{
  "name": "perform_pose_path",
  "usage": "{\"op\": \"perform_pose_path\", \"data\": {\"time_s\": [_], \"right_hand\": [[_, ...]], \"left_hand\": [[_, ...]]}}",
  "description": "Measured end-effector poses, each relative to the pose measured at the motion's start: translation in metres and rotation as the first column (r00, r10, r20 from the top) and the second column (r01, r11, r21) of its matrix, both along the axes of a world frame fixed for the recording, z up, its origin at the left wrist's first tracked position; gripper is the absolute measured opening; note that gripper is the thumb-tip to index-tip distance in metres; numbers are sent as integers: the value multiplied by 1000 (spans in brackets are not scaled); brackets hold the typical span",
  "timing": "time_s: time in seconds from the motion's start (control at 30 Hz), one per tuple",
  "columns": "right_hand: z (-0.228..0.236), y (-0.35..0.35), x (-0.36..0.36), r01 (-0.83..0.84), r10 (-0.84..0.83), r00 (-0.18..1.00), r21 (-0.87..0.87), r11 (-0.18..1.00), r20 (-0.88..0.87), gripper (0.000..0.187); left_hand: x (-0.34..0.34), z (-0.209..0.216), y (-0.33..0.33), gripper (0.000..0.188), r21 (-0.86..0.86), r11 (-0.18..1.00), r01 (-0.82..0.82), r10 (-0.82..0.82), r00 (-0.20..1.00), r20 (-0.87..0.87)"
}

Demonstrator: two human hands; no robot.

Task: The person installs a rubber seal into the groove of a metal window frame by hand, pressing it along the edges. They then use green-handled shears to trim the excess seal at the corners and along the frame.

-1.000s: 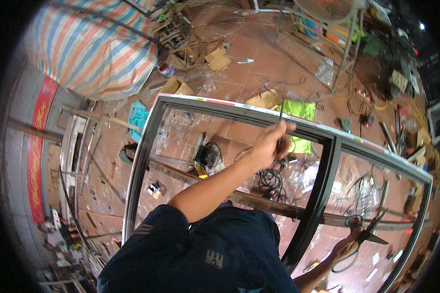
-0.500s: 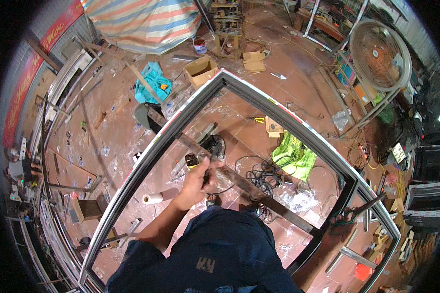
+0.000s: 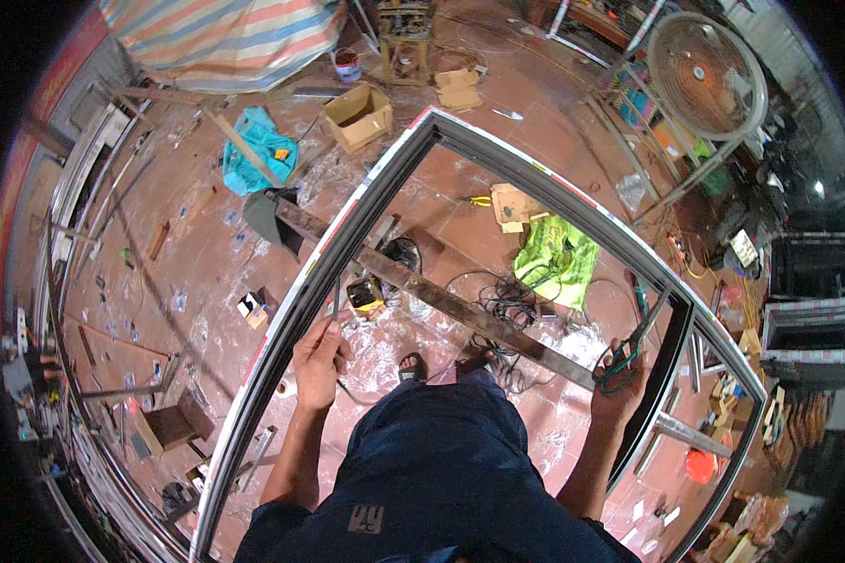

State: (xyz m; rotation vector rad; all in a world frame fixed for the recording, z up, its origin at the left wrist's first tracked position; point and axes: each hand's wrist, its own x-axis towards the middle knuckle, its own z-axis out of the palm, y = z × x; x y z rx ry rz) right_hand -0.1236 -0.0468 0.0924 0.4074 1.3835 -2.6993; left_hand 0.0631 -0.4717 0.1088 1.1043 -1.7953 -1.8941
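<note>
A large frame with dark inner channels and a white outer face (image 3: 347, 208) surrounds my body at an angle. My left hand (image 3: 317, 364) is at its left side, fingers pinched on a thin dark strip (image 3: 336, 298) that rises along the channel and trails below the fingers. Whether the strip sits in the channel there, I cannot tell. On the right, my right hand (image 3: 620, 392) grips scissors (image 3: 617, 368) by their green handles, blades pointing up and right next to the frame's dark crossbar (image 3: 665, 371).
A long metal bar (image 3: 460, 310) passes under the frame. Inside its outline lie tangled black cables (image 3: 512, 305), a bright green-yellow cloth (image 3: 556, 258) and yellow-handled pliers (image 3: 480, 201). Beyond are an open cardboard box (image 3: 359, 120), a turquoise bag (image 3: 256, 155) and a big fan (image 3: 707, 75).
My left hand has moved left and down to the frame's left side, pinching the strip. My right hand has come up and left with the scissors. The whole view has shifted slightly.
</note>
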Motion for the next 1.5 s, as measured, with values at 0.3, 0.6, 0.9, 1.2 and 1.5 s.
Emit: {"op": "perform_pose_path", "data": {"time_s": [0.3, 0.6, 0.9, 1.2, 1.5], "right_hand": [[-5, 76, -34, 293, -235, 956, 654, 697, -178, 59], [-6, 200, -103, 238, -131, 960, 968, -84, -248, 57], [-36, 213, -167, 162, -296, 926, 955, -250, -234, 63], [-10, 197, -190, -83, -243, 970, 946, -315, 4, 88], [12, 225, -175, 155, -218, 945, 919, -361, -245, 62]], "left_hand": [[-31, -11, 15, 29, -43, 990, 137, -136, 990, 20], [-90, -35, 62, 29, -131, 915, 381, -374, 924, 75], [-124, -33, 123, 31, -115, 851, 512, -489, 853, 181], [-121, -33, 146, 31, -114, 853, 509, -479, 851, 214], [-129, -18, 167, 29, -121, 825, 553, -509, 818, 269]]}}
